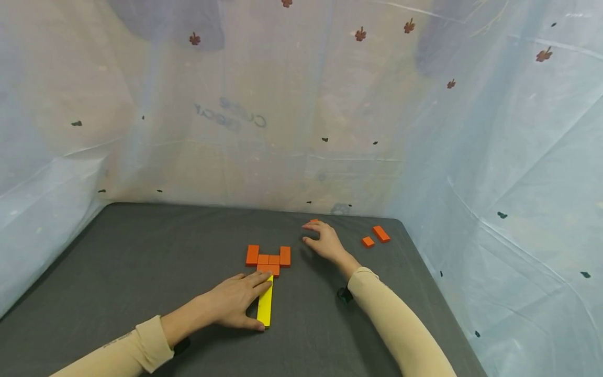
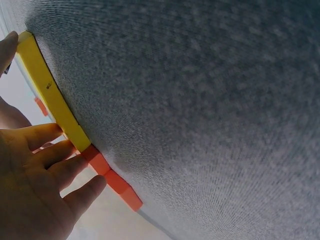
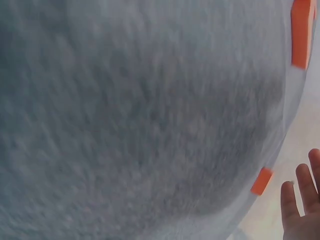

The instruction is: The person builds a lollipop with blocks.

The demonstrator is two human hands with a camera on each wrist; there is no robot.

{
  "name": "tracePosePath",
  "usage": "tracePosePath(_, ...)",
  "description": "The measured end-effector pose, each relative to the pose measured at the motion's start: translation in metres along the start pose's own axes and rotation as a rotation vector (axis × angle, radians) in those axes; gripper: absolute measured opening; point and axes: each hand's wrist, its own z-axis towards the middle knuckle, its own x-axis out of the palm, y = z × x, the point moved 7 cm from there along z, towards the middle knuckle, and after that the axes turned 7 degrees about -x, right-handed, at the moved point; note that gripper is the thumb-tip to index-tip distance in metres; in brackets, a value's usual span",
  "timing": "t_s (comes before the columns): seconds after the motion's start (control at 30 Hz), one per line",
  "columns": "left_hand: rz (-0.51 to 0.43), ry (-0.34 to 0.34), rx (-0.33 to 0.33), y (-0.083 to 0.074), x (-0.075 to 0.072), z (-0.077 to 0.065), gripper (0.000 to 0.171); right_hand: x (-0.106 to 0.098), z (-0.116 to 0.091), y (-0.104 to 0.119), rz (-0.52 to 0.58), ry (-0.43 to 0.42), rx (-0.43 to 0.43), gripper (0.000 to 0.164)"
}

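A yellow bar point(image 1: 265, 303) lies lengthwise on the dark table, its far end against a cluster of orange blocks point(image 1: 268, 269). My left hand point(image 1: 235, 302) spreads along its left side, thumb at the near end and fingertips at the far end. In the left wrist view these fairly straight fingers point(image 2: 50, 167) touch the yellow bar and the orange blocks beside it. To the right of the cluster, my right hand point(image 1: 326, 243) hovers with loosely bent fingers and holds nothing. A single orange block point(image 1: 314, 220) shows just beyond its fingertips.
At the back right lie a small orange block point(image 1: 368, 242) and a longer orange block point(image 1: 381, 234). The dark table point(image 1: 155, 262) has a rounded far corner near them. Translucent plastic sheeting point(image 1: 264, 167) with leaf-like marks hangs behind and along both sides.
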Motion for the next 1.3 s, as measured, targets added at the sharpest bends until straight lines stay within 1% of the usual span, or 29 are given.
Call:
tracePosePath(0.2, -0.011, 0.005, 0.004, -0.001, 0.000, -0.001, 0.101, -0.005, 0.011, -0.019, -0.034, -0.048, 0.071, 0.042)
tracePosePath(0.47, 0.004, 0.000, -0.004, 0.002, -0.001, -0.001, 0.101, -0.008, 0.030, -0.036, -0.127, -0.062, 0.168, 0.043)
tracePosePath(0.6, 0.018, -0.008, 0.002, 0.003, -0.003, 0.000, 0.101, -0.008, 0.035, -0.043, -0.142, -0.063, 0.202, 0.045)
tracePosePath(0.87, 0.018, -0.007, 0.004, 0.003, -0.003, 0.002, 0.101, -0.008, 0.041, -0.052, -0.157, -0.044, 0.247, 0.046)
tracePosePath(1.1, 0.003, 0.008, 0.000, 0.000, -0.003, 0.000, 0.100, -0.001, 0.041, -0.061, -0.175, -0.013, 0.302, 0.043)
tracePosePath(1.3, 0.001, 0.011, -0.006, 0.000, -0.002, -0.001, 0.100, 0.002, 0.040, -0.064, -0.181, -0.028, 0.323, 0.041)
